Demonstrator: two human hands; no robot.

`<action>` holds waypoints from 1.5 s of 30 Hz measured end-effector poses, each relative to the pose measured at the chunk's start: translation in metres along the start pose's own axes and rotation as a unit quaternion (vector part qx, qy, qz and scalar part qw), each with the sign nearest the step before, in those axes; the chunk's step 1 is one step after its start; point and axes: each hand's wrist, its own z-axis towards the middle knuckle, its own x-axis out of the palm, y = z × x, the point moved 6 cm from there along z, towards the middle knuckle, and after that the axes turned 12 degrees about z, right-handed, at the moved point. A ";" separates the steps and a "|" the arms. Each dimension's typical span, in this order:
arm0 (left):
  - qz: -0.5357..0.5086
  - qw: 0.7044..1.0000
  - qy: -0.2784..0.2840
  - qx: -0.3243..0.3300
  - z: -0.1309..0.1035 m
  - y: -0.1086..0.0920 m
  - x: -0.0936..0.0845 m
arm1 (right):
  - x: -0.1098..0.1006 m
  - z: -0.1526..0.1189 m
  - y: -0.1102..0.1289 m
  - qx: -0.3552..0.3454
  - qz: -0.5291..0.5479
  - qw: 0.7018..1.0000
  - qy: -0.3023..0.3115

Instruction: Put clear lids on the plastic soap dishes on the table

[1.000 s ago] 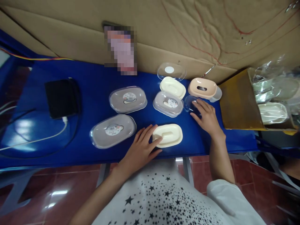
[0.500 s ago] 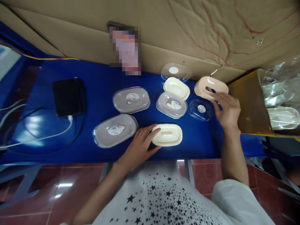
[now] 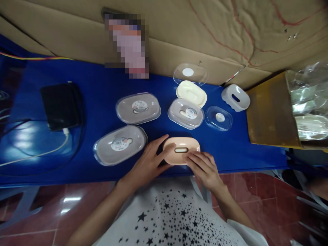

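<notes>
A peach soap dish tray point(image 3: 169, 159) with a slot in its middle sits over the cream base at the table's front; a cream ridge shows through the slot. My left hand point(image 3: 149, 160) grips its left end, thumb over the rim. My right hand point(image 3: 205, 169) is closed on its right end, fingers on top. Left of them lies a grey soap dish point(image 3: 116, 150) under a labelled clear lid, with a second grey soap dish point(image 3: 147, 114) behind it. Another lidded soap dish point(image 3: 176, 116) stands beyond my hands, beside a cream base point(image 3: 188, 91).
A loose clear lid point(image 3: 214, 123) lies to the right, another clear lid point(image 3: 176, 77) at the back. A grey slotted tray point(image 3: 244, 95) stands near the open carton point(image 3: 266, 112) of bagged pieces. A black box point(image 3: 60, 107) with cables lies left.
My right hand has brought the peach tray from the back right onto the cream base at the front. A grey slotted tray now shows where the peach one was.
</notes>
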 end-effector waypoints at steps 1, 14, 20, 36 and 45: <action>0.005 1.000 0.000 0.004 0.000 -0.001 0.000 | -0.001 0.000 -0.001 -0.008 -0.004 1.000 0.004; 0.030 0.999 0.025 0.036 0.001 -0.009 -0.001 | -0.021 0.013 -0.040 -0.014 -0.014 1.000 -0.023; -0.037 0.999 -0.007 0.008 0.002 -0.009 -0.010 | -0.086 0.024 -0.172 0.195 -0.095 0.974 -0.070; -0.123 0.992 -0.015 -0.024 0.000 0.002 -0.001 | -0.004 0.027 -0.022 0.001 0.028 0.998 0.063; -0.090 0.995 -0.002 -0.040 0.000 0.004 -0.001 | -0.001 0.033 -0.031 -0.023 0.027 0.996 0.080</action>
